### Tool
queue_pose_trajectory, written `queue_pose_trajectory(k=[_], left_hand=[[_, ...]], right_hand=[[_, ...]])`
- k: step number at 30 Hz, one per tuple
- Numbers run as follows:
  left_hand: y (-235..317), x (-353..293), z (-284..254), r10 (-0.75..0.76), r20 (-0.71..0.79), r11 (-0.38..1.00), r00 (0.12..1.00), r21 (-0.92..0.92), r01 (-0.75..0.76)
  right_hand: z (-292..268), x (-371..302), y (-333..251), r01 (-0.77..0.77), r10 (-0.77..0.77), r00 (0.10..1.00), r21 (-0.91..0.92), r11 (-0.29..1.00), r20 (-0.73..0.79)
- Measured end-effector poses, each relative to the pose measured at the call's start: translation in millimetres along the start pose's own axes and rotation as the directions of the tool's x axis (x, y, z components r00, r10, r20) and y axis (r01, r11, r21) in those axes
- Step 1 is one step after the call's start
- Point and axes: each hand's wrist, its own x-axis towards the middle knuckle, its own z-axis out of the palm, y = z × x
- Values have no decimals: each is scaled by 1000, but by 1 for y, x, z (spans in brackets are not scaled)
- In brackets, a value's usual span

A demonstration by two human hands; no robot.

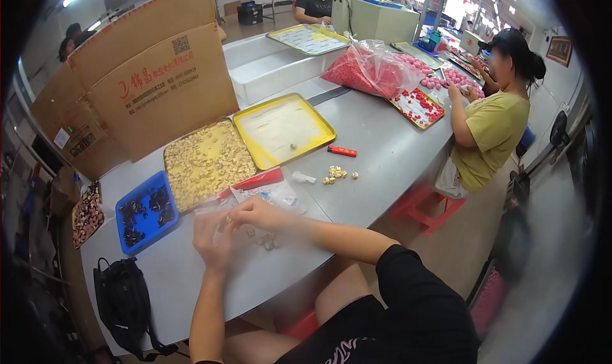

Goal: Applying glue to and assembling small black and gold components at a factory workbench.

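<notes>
The left hand (213, 241) and right hand (261, 212) pinch a small piece (224, 222) between their fingertips, its shape too hazy to tell. Loose pieces (268, 241) lie on the table (185, 278) just below; beyond sits a yellow tray (172, 183) of gold-coloured pieces, beside a blue tray (157, 231).

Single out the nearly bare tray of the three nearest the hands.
The rightmost, yellow-rimmed tray: one small piece shows there; pale pieces cover the middle tray, dark pieces lie in the blue tray.
</notes>
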Motion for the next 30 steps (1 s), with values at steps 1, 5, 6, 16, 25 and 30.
queue_pose_trajectory(k=[1, 5, 6, 16, 25, 30], left_hand=[[-1, 0, 0, -2, -1, 1000, 1000, 2, 2], [-2, 0, 1, -24, -6, 1000, 1000, -7, 24], [-2, 0, 1, -28, -8, 1000, 1000, -12, 28], [-5, 2, 2, 56, -17, 998, 998, 18, -55], [-3, 1, 1, 102, -29, 994, 994, 33, -101], [-2, 0, 2, 70, -18, 998, 997, 12, -69]], right_hand=[[1, 0, 0, -2, 2, 1000, 1, 1000, 3], [1, 1, 3, -29, 27, 999, 108, 994, 21], [-1, 2, 6, -41, 36, 999, 157, 987, 32], [1, 1, 1, -58, 42, 996, 219, 974, 79], [1, -3, -7, 39, -40, 999, 10, 999, 37], [-1, -6, -10, 53, -52, 997, -18, 998, 56]])
